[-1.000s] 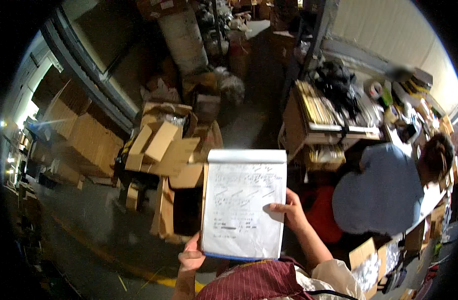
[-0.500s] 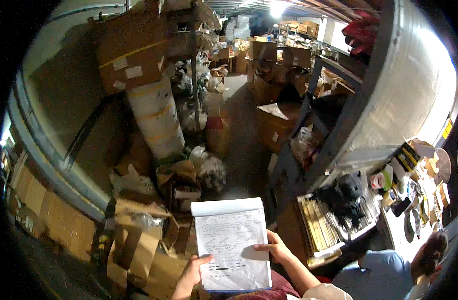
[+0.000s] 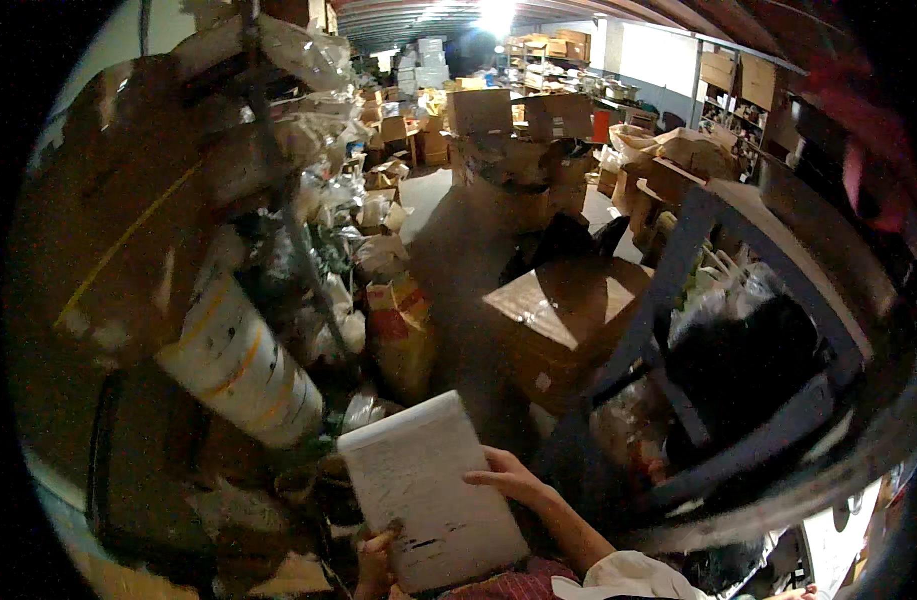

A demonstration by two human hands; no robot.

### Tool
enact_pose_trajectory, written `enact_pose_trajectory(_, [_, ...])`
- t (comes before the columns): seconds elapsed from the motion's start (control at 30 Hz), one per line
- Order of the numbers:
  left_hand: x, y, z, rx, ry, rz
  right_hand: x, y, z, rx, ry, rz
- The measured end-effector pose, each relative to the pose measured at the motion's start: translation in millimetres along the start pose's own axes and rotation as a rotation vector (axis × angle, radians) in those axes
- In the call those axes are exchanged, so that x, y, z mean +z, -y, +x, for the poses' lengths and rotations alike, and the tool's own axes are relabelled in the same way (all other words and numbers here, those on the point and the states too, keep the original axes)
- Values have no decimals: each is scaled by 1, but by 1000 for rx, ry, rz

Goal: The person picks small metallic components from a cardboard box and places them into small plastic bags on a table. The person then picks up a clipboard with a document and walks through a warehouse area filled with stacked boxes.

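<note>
A white paper notepad (image 3: 433, 480) with its upper sheet folded back over the top edge is held tilted in front of me. Handwriting and small sketches cover the page, too blurred to make out. My left hand (image 3: 376, 562) grips the pad's lower left edge, its thumb lying on the page and the other fingers hidden beneath. On the right edge my right hand (image 3: 513, 476) is closed, thumb and fingertips over the page's margin.
A large cardboard box (image 3: 568, 330) stands ahead to the right, beside a grey metal frame (image 3: 678, 270). White wrapped rolls (image 3: 243, 360) lean at the left near a yellow-red sack (image 3: 398, 330). Between them a floor aisle (image 3: 463, 260) runs toward stacked cartons (image 3: 513, 190).
My view has swung right and moved forward along the aisle; the side table has mostly left the picture. The notepad has tilted and shifted left, still in both hands.
</note>
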State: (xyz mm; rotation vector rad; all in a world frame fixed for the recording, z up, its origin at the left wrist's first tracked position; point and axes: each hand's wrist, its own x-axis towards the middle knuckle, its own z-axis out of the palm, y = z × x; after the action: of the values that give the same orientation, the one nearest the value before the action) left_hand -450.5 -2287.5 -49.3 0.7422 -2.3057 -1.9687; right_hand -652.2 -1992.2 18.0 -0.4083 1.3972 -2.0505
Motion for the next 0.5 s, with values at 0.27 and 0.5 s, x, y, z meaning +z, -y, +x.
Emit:
enact_pose_trajectory(0.27, [6,-110,218,-31,-225,243,-111,29,275,-96,87,-705])
enact_pose_trajectory(0.5, [19,-167,472,-32,-186,351,-227,42,513,192,215,-1296])
